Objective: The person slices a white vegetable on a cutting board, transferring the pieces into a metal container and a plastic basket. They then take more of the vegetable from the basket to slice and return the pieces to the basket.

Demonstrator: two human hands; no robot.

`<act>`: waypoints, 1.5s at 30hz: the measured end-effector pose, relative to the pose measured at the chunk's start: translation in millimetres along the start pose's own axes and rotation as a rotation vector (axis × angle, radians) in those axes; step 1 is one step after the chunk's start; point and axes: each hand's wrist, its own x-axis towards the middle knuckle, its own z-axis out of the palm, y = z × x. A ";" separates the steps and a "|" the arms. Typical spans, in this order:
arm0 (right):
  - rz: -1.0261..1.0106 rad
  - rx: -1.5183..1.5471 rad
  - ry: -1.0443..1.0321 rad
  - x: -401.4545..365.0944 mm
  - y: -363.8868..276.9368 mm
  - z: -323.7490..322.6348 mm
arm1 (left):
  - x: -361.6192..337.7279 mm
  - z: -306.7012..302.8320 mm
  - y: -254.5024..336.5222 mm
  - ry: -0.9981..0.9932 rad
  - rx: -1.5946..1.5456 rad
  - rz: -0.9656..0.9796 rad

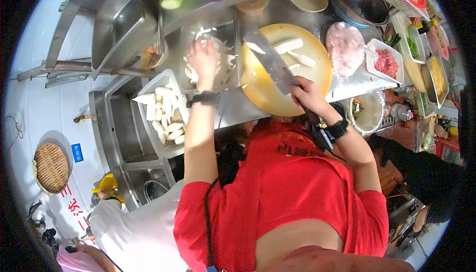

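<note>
My left hand (202, 61) is over a metal tray (237, 56), its fingers spread on a heap of thin white slices (225, 63). In my right hand (308, 95) is the handle of a cleaver (272, 61), its broad blade slanting across the round yellowish cutting board (285, 104). Peeled white vegetable pieces (289, 46) lie on the board beyond the blade. Their exact kind cannot be made out. A small white slice (255, 48) sits close to the blade.
Left of me, a white basket (154, 143) holds more peeled white pieces by a steel sink (126, 123). Right of the board are a plastic bag (344, 49) and a container of minced meat (386, 63). People stand nearby, one in a white top (139, 227).
</note>
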 end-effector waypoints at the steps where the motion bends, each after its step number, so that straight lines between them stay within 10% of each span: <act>1: 0.004 0.000 0.011 -5.4 5.2 -9.1 | 1.2 -9.3 5.7 0.008 -0.048 0.024; 6: 0.154 0.296 0.163 -52.8 28.1 -51.2 | -25.4 12.1 70.2 -0.193 -0.435 0.030; 11: 0.166 0.470 0.412 -93.2 84.1 -75.4 | -81.5 58.1 145.8 -0.695 -0.463 0.531; 16: 0.110 0.444 0.390 -125.9 105.9 -77.0 | -108.7 129.7 171.8 -0.440 -0.269 0.793; 27: 0.216 0.311 0.297 -113.6 95.4 -63.4 | -124.1 65.8 106.0 -0.776 -0.215 0.493; 35: 0.206 0.099 0.139 -74.5 85.6 -43.9 | -154.6 57.6 129.1 -0.733 -0.223 0.768; 45: 0.164 0.196 0.307 -94.1 75.9 -56.3 | -150.0 69.7 110.4 -0.650 -0.068 0.627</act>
